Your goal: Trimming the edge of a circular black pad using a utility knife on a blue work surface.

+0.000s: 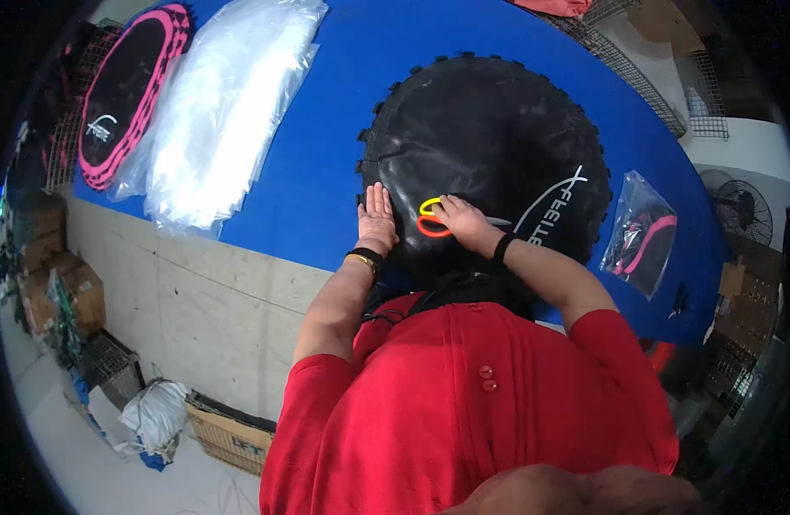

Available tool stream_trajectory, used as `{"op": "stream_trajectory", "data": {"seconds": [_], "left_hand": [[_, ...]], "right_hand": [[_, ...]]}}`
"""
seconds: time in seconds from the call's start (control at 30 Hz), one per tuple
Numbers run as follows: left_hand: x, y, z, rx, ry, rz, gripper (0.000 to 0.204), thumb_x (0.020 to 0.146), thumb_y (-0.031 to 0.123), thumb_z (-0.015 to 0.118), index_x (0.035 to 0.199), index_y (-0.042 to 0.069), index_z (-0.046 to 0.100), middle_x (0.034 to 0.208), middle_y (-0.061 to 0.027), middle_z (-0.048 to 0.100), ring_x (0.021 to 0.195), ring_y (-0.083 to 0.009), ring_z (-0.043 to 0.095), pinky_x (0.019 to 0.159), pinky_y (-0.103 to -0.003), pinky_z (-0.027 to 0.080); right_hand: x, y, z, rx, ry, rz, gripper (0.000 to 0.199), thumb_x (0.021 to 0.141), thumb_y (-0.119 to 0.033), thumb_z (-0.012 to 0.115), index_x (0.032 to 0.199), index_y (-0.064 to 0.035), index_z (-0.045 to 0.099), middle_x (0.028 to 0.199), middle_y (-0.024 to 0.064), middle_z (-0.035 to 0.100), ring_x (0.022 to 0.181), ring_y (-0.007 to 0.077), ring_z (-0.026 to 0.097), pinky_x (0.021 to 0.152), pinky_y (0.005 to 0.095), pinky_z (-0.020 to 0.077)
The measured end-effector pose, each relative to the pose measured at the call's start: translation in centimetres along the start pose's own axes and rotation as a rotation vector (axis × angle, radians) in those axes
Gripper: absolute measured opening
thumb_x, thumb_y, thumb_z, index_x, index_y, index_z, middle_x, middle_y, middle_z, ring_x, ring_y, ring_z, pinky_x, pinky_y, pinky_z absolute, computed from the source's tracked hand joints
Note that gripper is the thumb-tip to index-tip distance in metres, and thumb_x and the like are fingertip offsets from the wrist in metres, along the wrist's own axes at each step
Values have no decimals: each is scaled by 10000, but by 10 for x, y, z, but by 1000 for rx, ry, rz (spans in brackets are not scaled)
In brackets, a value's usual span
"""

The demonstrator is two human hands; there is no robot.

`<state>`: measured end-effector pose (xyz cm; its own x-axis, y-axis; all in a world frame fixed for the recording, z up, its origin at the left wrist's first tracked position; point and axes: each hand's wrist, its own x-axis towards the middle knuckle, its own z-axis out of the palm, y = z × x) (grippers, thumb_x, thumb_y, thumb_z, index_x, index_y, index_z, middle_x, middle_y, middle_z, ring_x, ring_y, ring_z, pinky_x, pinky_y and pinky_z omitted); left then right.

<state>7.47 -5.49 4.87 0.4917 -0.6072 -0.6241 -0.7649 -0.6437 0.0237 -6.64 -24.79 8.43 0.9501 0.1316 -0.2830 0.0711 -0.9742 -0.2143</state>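
A large round black mat, edged with small dark tabs and marked with a white curved line and lettering, lies spread on the blue table. My left hand rests flat on the mat's left edge, its fingers stretched out and holding nothing. Over the lower middle of the mat, my right hand is closed on a pair of scissors with a yellow and a red handle loop. A scissor blade shows to the right of that hand, pointing right; the fingertips are partly hidden.
Clear plastic bags lie stacked at the left of the blue table, beside pink-edged black mats. On the right is a bagged black-and-pink piece. Cardboard boxes stand at far left; a fan is at far right.
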Motion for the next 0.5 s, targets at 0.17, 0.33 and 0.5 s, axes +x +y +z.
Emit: {"op": "stream_trajectory", "data": {"seconds": [0.17, 0.33, 0.5], "left_hand": [[-1, -1, 0, -22, -40, 1, 1339, 682, 519, 848, 1586, -5, 10, 1675, -183, -69, 1554, -342, -1, 1210, -484, 238], [-3, -4, 1, -36, 24, 4, 1309, 674, 503, 855, 1591, 17, 57, 1679, -170, 11, 1556, -317, 32, 1226, -455, 214], [-4, -7, 5, -49, 107, 15, 1334, 637, 490, 884, 1590, 14, 81, 1680, -157, 38, 1553, -307, 80, 1202, -450, 269]], "right_hand": [[45, -1, 0, -15, 241, 17, 421, 904, -110, 541, 1321, -51, 544, 1366, 207, 538, 1281, 349, 525, 1043, 408, 485], [110, -9, -2, -22, 280, 81, 316, 880, -81, 575, 1194, -50, 600, 1213, 170, 598, 1167, 326, 581, 981, 412, 499], [103, -18, -4, -38, 222, 139, 343, 910, -108, 544, 1248, -70, 593, 1230, 169, 594, 1171, 327, 582, 999, 387, 498]]}}
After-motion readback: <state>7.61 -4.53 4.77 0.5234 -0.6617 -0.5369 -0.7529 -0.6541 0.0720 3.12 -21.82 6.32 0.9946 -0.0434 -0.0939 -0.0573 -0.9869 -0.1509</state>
